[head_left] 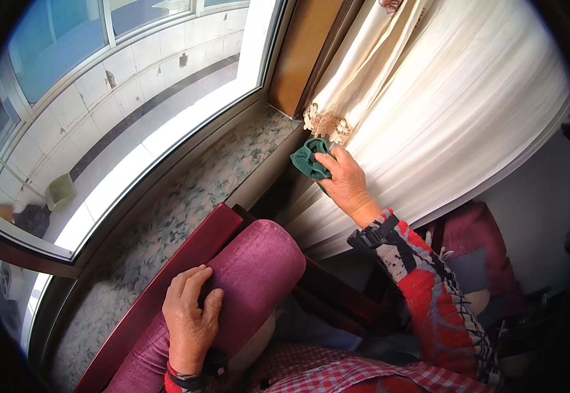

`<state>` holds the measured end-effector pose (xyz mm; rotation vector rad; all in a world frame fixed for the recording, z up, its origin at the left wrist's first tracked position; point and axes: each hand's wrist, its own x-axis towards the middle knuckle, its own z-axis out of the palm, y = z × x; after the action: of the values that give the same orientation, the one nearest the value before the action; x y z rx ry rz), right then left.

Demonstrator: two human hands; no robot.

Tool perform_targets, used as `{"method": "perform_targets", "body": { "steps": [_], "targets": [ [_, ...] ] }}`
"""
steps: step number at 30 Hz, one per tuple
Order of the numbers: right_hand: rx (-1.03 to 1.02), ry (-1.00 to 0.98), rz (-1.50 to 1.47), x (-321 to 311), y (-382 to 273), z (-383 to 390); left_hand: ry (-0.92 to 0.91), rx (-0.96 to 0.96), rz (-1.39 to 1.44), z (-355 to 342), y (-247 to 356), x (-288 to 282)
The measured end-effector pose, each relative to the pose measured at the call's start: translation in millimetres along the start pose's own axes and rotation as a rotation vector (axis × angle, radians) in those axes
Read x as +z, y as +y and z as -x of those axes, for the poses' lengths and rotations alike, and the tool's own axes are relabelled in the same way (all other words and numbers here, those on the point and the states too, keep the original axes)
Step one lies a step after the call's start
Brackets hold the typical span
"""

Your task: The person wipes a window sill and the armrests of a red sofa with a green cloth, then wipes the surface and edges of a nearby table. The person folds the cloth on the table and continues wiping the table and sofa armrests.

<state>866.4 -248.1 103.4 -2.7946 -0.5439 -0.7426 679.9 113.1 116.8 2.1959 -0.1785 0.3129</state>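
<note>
My right hand (344,180) grips a bunched dark green cloth (308,159) just below the lace hem (329,123) of a cream curtain, at the inner edge of the speckled green-and-white window sill (232,150). My left hand (190,308) rests with fingers slightly bent and apart on a plum velvet cylindrical cushion (255,262), which lies beside a dark red wooden rail (167,281) running along the sill.
A framed window (262,46) is at left, with a tiled balcony wall (128,85) and a pale plastic bin (60,192) outside. A wooden frame (304,46) borders the long sheer curtain (448,85). A plum upholstered piece (481,242) stands at lower right.
</note>
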Motion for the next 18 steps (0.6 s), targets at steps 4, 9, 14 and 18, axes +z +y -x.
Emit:
{"method": "perform_targets", "body": {
  "steps": [4,9,14,18],
  "targets": [
    [-0.067,-0.081,-0.031,74.0,-51.5,-76.2,-0.081,-0.084,-0.001,0.1,-45.7,7.1],
    [-0.214,-0.301,0.043,155.2,-76.7,-79.9,-0.136,-0.091,0.093,-3.9,-65.6,14.8],
    [-0.141,-0.172,0.043,179.3,-48.5,-81.6,-0.178,-0.05,0.1,-9.2,-63.5,10.7],
    [0.04,-0.108,0.235,201.8,-12.9,-110.7,-0.227,-0.059,0.127,-13.1,-61.8,0.8]
  ]
}}
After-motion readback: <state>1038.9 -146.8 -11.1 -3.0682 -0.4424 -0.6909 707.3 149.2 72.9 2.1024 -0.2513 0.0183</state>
